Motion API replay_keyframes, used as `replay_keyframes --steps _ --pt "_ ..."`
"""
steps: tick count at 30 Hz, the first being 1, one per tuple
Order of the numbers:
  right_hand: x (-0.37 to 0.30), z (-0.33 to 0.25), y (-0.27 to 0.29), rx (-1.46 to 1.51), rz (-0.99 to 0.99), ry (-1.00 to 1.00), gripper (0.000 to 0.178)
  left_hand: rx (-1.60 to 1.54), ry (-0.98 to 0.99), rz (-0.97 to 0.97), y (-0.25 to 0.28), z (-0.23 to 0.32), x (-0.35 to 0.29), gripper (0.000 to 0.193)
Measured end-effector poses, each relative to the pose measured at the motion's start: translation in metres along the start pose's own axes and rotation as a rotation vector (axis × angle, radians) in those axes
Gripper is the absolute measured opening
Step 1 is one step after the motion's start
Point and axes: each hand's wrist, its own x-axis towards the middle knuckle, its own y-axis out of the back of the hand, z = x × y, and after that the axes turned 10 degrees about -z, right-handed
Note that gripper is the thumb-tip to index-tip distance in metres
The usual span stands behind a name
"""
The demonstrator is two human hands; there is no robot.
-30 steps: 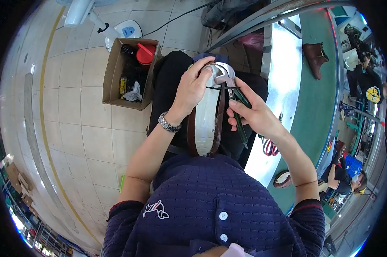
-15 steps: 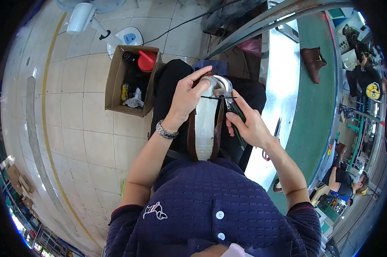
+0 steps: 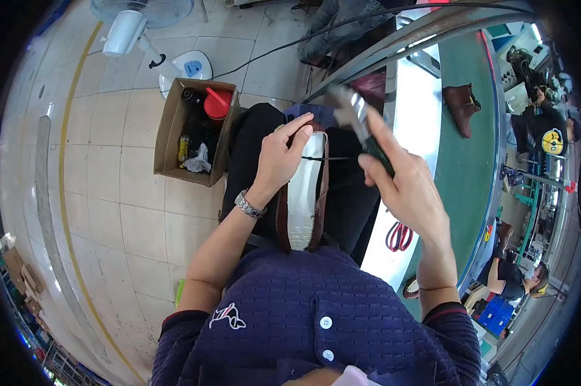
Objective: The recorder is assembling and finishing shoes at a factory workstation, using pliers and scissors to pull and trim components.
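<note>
A brown leather shoe upper (image 3: 322,186) lies on my lap around a last, its pale underside (image 3: 303,193) facing up. My left hand (image 3: 281,154) grips the far end of the shoe, thumb on the pale underside and fingers at the leather edge. To the right, my right hand (image 3: 403,174) is closed on lasting pliers (image 3: 367,128) with dark green handles and a metal head. The pliers are raised clear of the shoe, their head blurred by motion. A thin dark strip (image 3: 329,158) sticks out sideways from the shoe's right side.
Left of my legs stands a cardboard box (image 3: 190,177) holding a red container (image 3: 217,104). On the right, red-handled scissors (image 3: 400,237) lie on a metal bench (image 3: 414,116), and a brown boot (image 3: 461,108) rests on the green belt (image 3: 458,174). A fan (image 3: 126,29) and other people are beyond.
My right hand has lifted the pliers off the shoe's far end, up and to the right. The left hand stays on the shoe. The scissors' red handles have come into fuller view.
</note>
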Motion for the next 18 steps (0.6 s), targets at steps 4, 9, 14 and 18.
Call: replay_keyframes --steps 4,9,14,18 --pt "0.028 0.053 -0.058 -0.328 0.144 0.124 0.069 -0.047 0.047 -0.075 -0.003 0.006 0.002 0.034" --pt "0.026 0.026 -0.039 -0.288 0.025 0.145 0.068 -0.065 0.076 -0.104 0.009 -0.006 -0.003 0.034" --pt "0.029 0.053 -0.07 -0.296 0.08 0.024 0.066 -0.057 0.047 -0.159 0.006 0.004 0.002 0.035" --pt "0.031 0.038 -0.046 -0.372 -0.064 0.099 0.068 -0.084 0.054 -0.16 0.016 -0.01 0.006 0.036"
